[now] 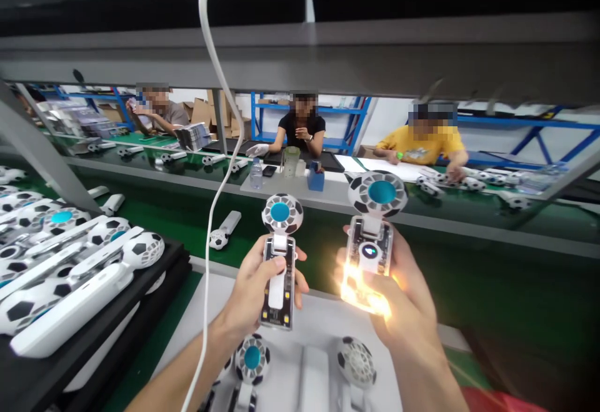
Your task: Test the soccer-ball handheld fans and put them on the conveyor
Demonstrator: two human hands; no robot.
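My left hand (262, 281) grips a handheld fan (280, 213) with a soccer-ball head, its thumb on the clear-fronted handle. A circuit board shows through that handle, with small yellow lights near the bottom. In my right hand (398, 299) is a second soccer-ball handheld fan (379, 193), held upright. Its handle glows bright orange-white at the lower part, and a small round display (370, 250) is lit. Below both hands, a blue-centred fan (253, 357) and a white-grilled fan (357, 361) lie on a white surface (281, 343).
A black tray (154, 274) piled with soccer-ball fans stands at the left. A white cable (209, 256) hangs in front of me. Beyond the green conveyor (328, 237), which carries a fan (225, 229), several people sit at a bench. A metal beam (300, 62) crosses overhead.
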